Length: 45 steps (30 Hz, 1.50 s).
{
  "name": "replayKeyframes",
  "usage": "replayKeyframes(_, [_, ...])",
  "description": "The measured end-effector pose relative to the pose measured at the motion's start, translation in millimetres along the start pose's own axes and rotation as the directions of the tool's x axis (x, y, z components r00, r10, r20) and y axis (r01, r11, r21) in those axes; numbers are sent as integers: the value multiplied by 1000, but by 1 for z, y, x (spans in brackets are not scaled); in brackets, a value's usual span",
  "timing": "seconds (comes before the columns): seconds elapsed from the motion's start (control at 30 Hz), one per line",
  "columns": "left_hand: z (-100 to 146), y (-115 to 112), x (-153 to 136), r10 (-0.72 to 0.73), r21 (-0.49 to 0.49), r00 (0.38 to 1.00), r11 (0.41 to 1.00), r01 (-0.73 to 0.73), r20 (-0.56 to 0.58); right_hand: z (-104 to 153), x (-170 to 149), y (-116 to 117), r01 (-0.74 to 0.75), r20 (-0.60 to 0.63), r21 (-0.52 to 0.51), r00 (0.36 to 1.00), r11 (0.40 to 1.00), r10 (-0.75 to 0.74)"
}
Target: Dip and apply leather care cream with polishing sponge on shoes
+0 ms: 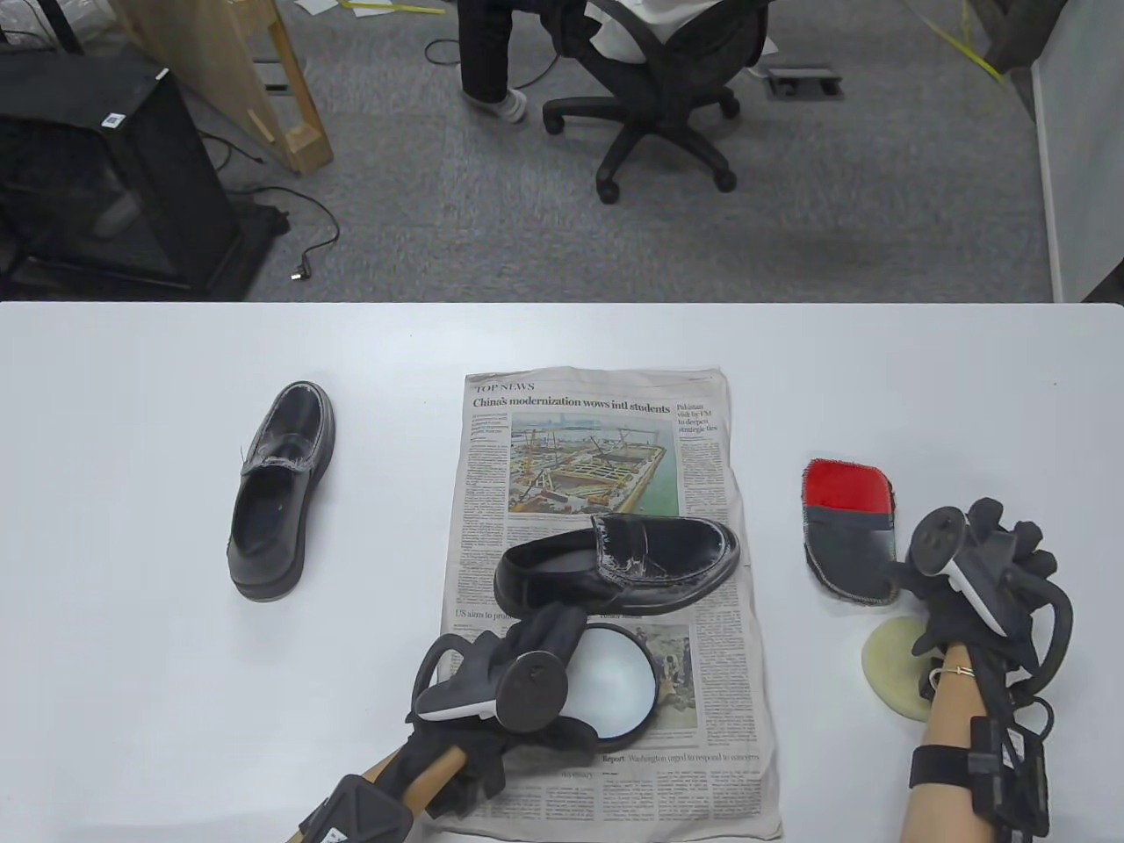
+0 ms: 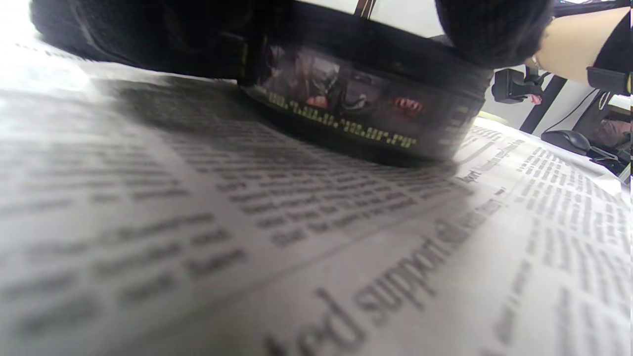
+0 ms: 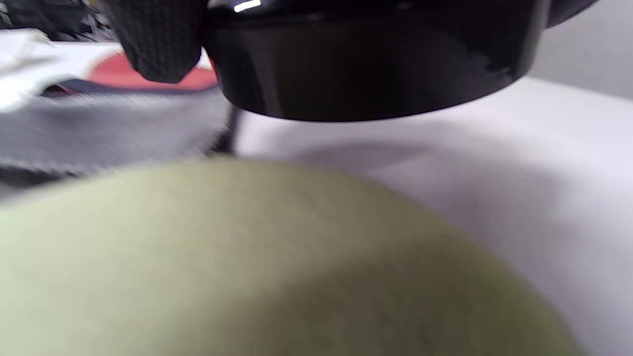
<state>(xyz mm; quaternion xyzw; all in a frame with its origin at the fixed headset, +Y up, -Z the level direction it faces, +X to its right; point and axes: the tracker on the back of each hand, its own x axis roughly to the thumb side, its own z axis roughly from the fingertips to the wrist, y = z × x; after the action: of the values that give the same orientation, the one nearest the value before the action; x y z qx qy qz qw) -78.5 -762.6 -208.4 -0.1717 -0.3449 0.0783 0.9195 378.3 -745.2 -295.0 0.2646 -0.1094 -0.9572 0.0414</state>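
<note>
An open cream jar (image 1: 615,680) with white cream stands on the newspaper (image 1: 702,755). My left hand (image 1: 544,641) grips its left side; in the left wrist view the jar's labelled wall (image 2: 346,113) sits right under my fingers (image 2: 494,29). A black loafer (image 1: 615,566), smeared with cream, lies on the newspaper just beyond the jar. A second loafer (image 1: 281,492) lies at the left. My right hand (image 1: 992,562) hovers at the right and holds a black round lid (image 3: 371,64) above the table. The yellow polishing sponge (image 1: 891,672) (image 3: 247,257) lies under that wrist.
A red and grey polishing mitt (image 1: 847,527) lies just left of my right hand, seen blurred in the right wrist view as the mitt (image 3: 113,113). Beyond the table's far edge stand an office chair (image 1: 659,105) with a seated person and a black cabinet (image 1: 105,176).
</note>
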Motion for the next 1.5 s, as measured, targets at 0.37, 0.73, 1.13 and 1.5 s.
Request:
replayKeyframes(0.37, [-5, 5, 0, -35, -15, 999, 999, 34, -19, 22, -10, -2, 53, 87, -5, 995, 999, -52])
replayKeyframes(0.73, [-4, 3, -1, -21, 5, 999, 1000, 21, -35, 93, 39, 8, -177, 196, 116, 969, 977, 152])
replayKeyframes(1.13, [-4, 2, -5, 14, -4, 999, 1000, -14, -37, 90, 37, 20, -271, 151, 19, 952, 962, 265])
replayKeyframes(1.5, [-6, 3, -11, 46, -47, 999, 998, -47, -25, 220, 118, -40, 298, 789, -375, 600, 878, 133])
